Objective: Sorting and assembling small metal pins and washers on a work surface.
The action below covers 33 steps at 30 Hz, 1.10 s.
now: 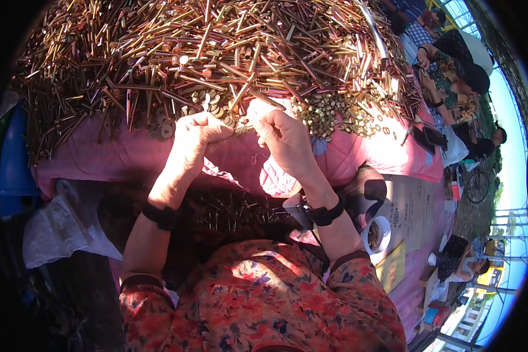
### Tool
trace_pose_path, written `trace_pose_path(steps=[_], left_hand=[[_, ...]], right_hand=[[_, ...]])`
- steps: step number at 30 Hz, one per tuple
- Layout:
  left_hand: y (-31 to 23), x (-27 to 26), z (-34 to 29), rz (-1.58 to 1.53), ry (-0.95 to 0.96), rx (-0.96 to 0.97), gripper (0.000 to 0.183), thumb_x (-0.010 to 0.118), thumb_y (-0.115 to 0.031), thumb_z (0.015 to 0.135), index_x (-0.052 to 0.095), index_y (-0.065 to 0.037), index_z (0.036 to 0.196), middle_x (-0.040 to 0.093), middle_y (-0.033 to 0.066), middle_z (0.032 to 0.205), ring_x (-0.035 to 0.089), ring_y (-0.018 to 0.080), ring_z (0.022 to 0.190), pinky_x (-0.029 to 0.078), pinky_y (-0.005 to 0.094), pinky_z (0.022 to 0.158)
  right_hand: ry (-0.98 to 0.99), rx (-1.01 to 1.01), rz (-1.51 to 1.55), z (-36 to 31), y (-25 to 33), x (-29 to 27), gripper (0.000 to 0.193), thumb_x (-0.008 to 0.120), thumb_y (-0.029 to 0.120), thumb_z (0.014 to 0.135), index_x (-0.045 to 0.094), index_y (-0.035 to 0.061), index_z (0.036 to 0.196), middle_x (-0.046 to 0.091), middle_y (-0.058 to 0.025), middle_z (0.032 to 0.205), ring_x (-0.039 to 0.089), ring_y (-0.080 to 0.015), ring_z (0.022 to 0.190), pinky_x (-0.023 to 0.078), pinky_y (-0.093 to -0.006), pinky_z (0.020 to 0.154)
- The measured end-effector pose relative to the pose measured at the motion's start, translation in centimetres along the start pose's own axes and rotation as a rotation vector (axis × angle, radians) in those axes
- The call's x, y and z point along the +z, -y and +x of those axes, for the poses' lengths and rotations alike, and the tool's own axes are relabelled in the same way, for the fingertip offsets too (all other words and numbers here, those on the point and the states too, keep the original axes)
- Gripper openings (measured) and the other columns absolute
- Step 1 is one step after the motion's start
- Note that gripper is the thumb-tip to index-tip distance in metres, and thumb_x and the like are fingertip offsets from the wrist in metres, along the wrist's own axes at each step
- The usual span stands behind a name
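Observation:
My left hand [190, 141] is closed, its thumb and fingers pinching a slim brass-coloured bolt [238, 131]. The bolt points toward my right hand [281, 138], whose fingers are curled together close to its far end. What sits between those right fingertips is too small and too brightly lit to make out. Loose washers [216, 108] lie just beyond my left hand. A heap of small yellowish nuts [325, 114] spreads beyond and right of my right hand. Behind both rises a big pile of long brassy metal pieces [176, 53], some of them hollow tubes.
A pink quilted cloth [111, 149] hangs over the near edge under the pile. More metal pieces [234, 211] lie in shadow below. At right stand a white bucket [376, 234] and flattened cardboard [413, 205]. A clear plastic bag [70, 226] is at left. Other people [457, 76] sit far right.

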<state>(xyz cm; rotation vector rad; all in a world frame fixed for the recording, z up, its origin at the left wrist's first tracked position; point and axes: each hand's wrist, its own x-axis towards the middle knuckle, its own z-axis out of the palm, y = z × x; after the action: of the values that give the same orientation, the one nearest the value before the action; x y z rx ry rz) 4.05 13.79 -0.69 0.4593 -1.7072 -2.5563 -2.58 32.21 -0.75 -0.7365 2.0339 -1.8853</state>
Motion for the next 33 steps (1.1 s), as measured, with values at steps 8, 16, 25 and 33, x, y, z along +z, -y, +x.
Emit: trace_pose_path(steps=[8, 16, 25, 33], left_hand=[[-0.3, 0.3, -0.4, 0.001, 0.026, -0.007, 0.003, 0.063, -0.003, 0.074, 0.062, -0.003, 0.072, 0.061, 0.0016, 0.071, 0.055, 0.0056, 0.063, 0.044, 0.0168, 0.061], [-0.3, 0.2, -0.7, -0.005, 0.019, -0.061, 0.006, 0.063, -0.004, 0.075, 0.061, -0.004, 0.069, 0.061, 0.0015, 0.07, 0.053, 0.0051, 0.062, 0.04, 0.0161, 0.057], [0.1, 0.4, -0.6, 0.021, 0.053, -0.051, 0.008, 0.066, -0.004, 0.073, 0.06, -0.005, 0.068, 0.057, -0.0027, 0.063, 0.043, 0.0024, 0.052, 0.03, 0.0168, 0.049], [-0.4, -0.2, -1.2, 0.204, 0.423, -0.068, 0.007, 0.065, -0.006, 0.079, 0.066, 0.0, 0.079, 0.063, 0.001, 0.072, 0.055, 0.0067, 0.064, 0.044, 0.0197, 0.061]], right_hand=[[-0.11, -0.214, -0.164, -0.1, 0.5, 1.0, 0.022, 0.058, 0.021, 0.091, 0.056, 0.0035, 0.078, 0.051, -0.0004, 0.058, 0.05, -0.0073, 0.059, 0.04, -0.0246, 0.053], [0.035, -0.041, -0.33, -0.7, 1.8, 0.6, 0.02, 0.058, 0.019, 0.091, 0.051, 0.0023, 0.082, 0.056, -0.0096, 0.062, 0.059, -0.0162, 0.059, 0.045, -0.0285, 0.054], [0.062, 0.229, -0.212, -0.4, -0.1, -0.1, 0.028, 0.06, 0.027, 0.089, 0.052, 0.0013, 0.081, 0.057, -0.008, 0.062, 0.058, -0.0126, 0.054, 0.045, -0.0287, 0.051], [0.163, 0.103, -0.354, -0.7, -0.6, -1.1, 0.035, 0.054, 0.031, 0.092, 0.059, -0.0021, 0.081, 0.056, -0.0129, 0.058, 0.055, -0.0255, 0.05, 0.042, -0.0358, 0.05]])
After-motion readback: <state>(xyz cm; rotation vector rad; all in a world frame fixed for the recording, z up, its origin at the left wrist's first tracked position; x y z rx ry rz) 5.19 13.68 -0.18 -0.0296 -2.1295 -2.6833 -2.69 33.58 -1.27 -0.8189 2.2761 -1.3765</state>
